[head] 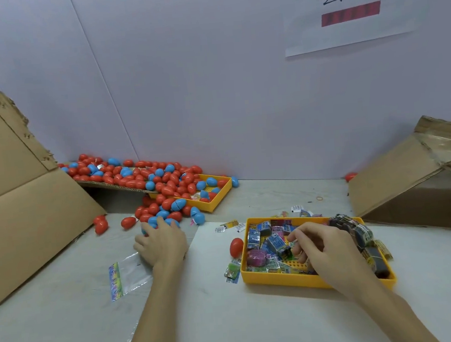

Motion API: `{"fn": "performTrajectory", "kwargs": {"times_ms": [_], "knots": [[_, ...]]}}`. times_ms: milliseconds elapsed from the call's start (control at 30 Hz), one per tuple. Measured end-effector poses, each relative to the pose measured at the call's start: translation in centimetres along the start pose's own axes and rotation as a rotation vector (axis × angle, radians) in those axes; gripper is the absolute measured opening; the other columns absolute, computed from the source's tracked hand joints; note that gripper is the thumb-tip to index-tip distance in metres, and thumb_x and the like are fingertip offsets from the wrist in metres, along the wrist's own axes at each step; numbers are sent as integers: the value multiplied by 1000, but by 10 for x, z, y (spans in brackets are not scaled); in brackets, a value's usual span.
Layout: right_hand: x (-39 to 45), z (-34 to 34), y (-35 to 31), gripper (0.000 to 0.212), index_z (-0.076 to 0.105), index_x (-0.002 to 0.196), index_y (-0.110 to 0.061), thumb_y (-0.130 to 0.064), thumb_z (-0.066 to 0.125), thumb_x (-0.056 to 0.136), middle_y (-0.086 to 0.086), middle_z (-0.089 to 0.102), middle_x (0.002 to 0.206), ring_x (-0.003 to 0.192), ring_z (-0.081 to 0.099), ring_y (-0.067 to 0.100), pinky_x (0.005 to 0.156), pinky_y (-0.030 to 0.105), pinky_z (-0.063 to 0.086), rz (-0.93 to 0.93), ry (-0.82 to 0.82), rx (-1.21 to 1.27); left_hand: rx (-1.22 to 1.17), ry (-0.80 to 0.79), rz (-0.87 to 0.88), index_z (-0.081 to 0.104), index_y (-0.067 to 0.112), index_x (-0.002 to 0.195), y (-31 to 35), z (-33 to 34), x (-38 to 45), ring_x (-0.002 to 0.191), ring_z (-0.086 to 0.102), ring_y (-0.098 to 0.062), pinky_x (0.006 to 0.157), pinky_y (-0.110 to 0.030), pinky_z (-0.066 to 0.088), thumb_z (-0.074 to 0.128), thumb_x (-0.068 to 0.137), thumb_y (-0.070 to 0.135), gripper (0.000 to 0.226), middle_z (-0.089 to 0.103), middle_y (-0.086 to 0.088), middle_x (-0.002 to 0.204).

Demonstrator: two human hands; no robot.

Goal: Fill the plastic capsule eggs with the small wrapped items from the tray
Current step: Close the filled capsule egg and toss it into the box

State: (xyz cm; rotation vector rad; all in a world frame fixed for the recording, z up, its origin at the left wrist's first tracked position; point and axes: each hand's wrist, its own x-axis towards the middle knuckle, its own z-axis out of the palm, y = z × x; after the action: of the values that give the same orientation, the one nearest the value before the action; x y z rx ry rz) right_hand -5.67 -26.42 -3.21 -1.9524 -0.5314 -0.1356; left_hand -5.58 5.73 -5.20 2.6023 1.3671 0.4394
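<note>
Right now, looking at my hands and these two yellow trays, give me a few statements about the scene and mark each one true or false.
1. The right hand reaches into the near yellow tray of wrapped items. True.
2. The left hand rests on the clear plastic bag. False: it is at the near edge of the pile of eggs.
3. All the eggs are blue. False: most are red, some blue.
4. A single red egg lies just left of the near tray. True.

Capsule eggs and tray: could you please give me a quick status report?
Left hand on the egg pile, grip unclear. Right hand in the near tray, pinching a small wrapped item. Nothing in the way.
</note>
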Motion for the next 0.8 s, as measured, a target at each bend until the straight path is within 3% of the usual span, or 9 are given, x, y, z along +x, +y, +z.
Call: {"fn": "performTrajectory", "kwargs": {"times_ms": [167,333,567,800], "knots": [[2,2,2,22,73,86,-21,-14,59,101,-4,70,70,63,68,13,57,27,58,1,2,-3,29,29,125,57,10,132,-4,-2,19,123,51,-30,101,-39,44,43,106,24,32,47,-12,143],[2,1,3,22,73,87,-22,-16,59,101,-7,70,70,64,68,11,58,23,57,4,6,-10,-89,-85,105,57,11,106,-4,-23,36,97,52,-24,84,-36,49,67,96,28,22,49,-13,126],[3,0,4,22,73,87,-22,-16,57,102,-10,71,75,67,69,13,59,26,59,20,10,7,-110,-117,181,67,11,115,-10,-28,55,91,49,-22,78,-31,46,73,91,11,24,49,-15,123],[5,-2,8,24,73,87,-23,-17,57,103,-8,73,76,65,69,13,61,28,60,29,15,22,-134,-121,242,69,7,116,-17,-22,64,104,57,-27,84,-35,50,75,90,10,27,56,-16,123]]}}
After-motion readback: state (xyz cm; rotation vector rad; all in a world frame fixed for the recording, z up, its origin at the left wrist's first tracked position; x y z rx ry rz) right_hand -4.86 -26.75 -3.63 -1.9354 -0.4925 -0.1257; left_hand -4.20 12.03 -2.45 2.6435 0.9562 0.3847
